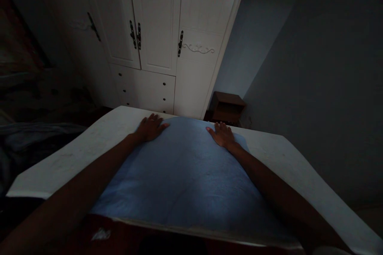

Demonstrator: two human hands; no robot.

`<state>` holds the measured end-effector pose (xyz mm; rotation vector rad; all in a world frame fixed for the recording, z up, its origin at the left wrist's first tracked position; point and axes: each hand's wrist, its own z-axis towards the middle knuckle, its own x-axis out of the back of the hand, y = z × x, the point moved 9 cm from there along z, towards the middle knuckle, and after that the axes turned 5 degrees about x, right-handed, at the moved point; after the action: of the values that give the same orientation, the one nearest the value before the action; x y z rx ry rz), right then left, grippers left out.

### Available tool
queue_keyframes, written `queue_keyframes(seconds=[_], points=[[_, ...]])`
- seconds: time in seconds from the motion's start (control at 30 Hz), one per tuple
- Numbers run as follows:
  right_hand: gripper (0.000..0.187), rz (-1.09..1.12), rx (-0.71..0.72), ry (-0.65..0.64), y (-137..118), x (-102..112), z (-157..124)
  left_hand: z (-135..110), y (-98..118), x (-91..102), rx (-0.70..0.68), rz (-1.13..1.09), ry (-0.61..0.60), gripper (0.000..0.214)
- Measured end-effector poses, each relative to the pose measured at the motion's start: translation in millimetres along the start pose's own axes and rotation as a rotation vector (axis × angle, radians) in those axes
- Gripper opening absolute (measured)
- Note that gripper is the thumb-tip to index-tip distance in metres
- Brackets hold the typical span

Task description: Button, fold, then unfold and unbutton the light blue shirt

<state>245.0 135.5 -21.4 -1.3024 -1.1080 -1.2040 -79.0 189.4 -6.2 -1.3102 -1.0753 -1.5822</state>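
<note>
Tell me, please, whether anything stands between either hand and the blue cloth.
Nothing visible does: the left hand and the right hand both appear to touch the blue cloth directly, near its far end.

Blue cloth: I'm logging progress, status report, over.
Left hand at far-left corner, right hand near far-right, both open. Blue cloth spread on white table. Forearms overlap its sides.

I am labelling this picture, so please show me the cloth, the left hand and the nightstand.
Cloth (185,165): head view, on the middle of its upper face.
Left hand (149,128): head view, on the back of the hand.
Nightstand (229,99): head view, on its top.
</note>
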Motion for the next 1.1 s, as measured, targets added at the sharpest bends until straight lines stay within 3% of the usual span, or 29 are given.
queue_keyframes(seconds=[0.23,0.4,0.5,0.63,0.7,0.77,0.87,0.93,1.03,1.1], points=[[0.080,0.035,0.158,0.037,3,-1,3,2,-11,5.5,-0.097,-0.159,0.119,0.066],[0.063,0.238,0.403,0.296,-7,22,-11,-9,-13,25.1,-0.022,-0.241,0.220,0.066],[0.057,0.243,0.407,0.463,-3,37,-19,-16,-8,39.9,-0.041,-0.197,0.298,0.064],[0.057,0.161,0.304,0.538,3,45,-22,-21,7,58.3,-0.076,-0.108,0.390,0.058],[0.056,0.145,0.240,0.541,1,49,-23,-24,21,64.5,-0.068,-0.114,0.398,0.057],[0.054,0.157,0.214,0.526,-12,53,-26,-29,50,66.7,-0.132,-0.115,0.369,0.053],[0.052,0.198,0.251,0.508,-51,60,-36,-42,108,62.1,-0.294,-0.093,0.289,0.053],[0.050,0.225,0.319,0.496,-84,64,-47,-48,135,58.1,-0.304,-0.111,0.267,0.054],[0.035,0.300,0.450,0.419,-125,57,-60,-49,154,48.8,-0.264,-0.188,0.256,0.051],[0.032,0.350,0.446,0.351,-131,46,-61,-46,154,39.6,-0.249,-0.218,0.245,0.052]])
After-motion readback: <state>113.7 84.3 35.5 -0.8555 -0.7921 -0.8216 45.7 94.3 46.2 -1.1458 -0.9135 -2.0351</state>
